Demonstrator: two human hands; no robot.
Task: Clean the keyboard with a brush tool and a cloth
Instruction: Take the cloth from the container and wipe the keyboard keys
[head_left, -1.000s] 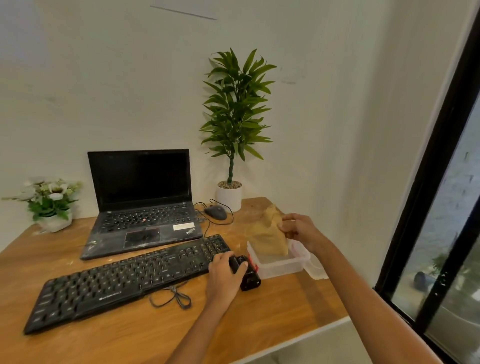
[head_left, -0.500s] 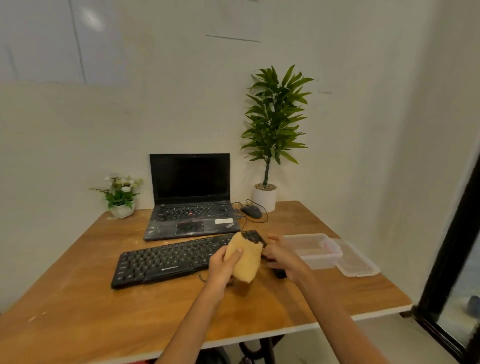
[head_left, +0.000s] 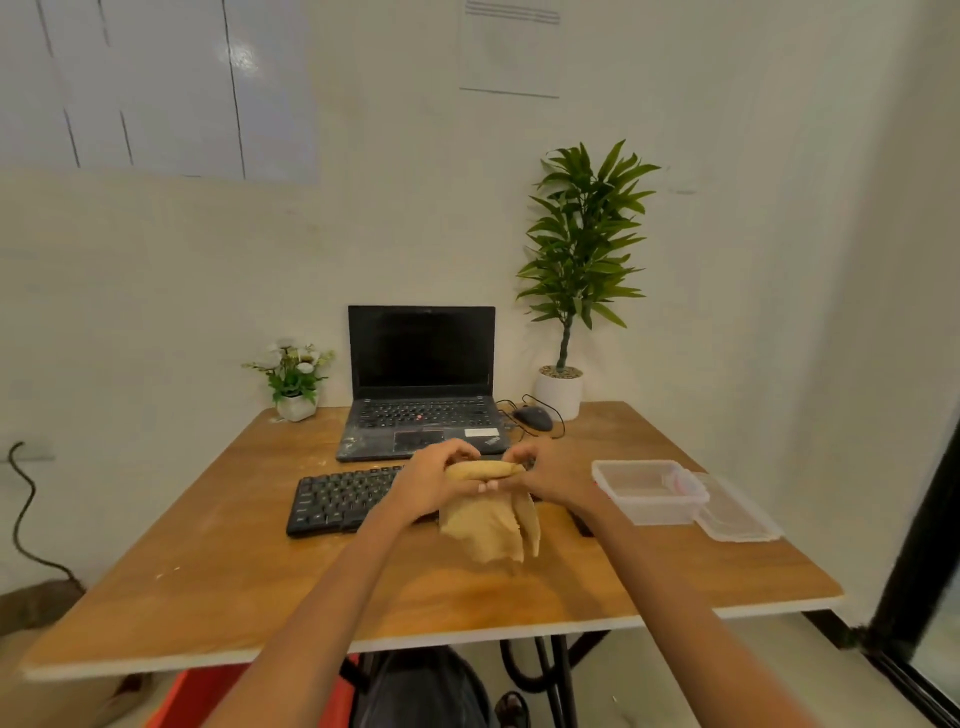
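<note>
pale wall is filling the upper half of the frame, and below it a wooden table (head_left: 218, 566) is spreading across the middle, carrying a laptop (head_left: 421, 384), a tall potted plant (head_left: 576, 270) at upper right of centre, a small flower pot (head_left: 293, 376) to the left of the laptop, a mouse (head_left: 532, 417), and a clear plastic container (head_left: 649, 491) with its lid (head_left: 737, 514) lying beside it at right

we are holding the cloth (head_left: 491, 512) up at the centre of the frame, just above the table and in front of the right end of the keyboard (head_left: 343, 499). our left hand (head_left: 434, 483) is curling its fingers round the left end of the rolled top edge, and our right hand (head_left: 553, 475) is pinching the right end, so both hands are clamped on the fabric

we are judging the cloth to be light, soft and limp: its top edge is bunching into a roll running left to right between our hands, while the rest is hanging down in loose folds toward the bottom of the frame. it is looking unlikely to slip or break, and taking it by the upper corners, as we are doing, is seeming the best way to spread it

the keyboard is lying with its long axis running from lower left up toward the right, its right end hidden behind our hands. a dark object is partly showing below our right wrist; we cannot tell whether it is the brush tool
</note>
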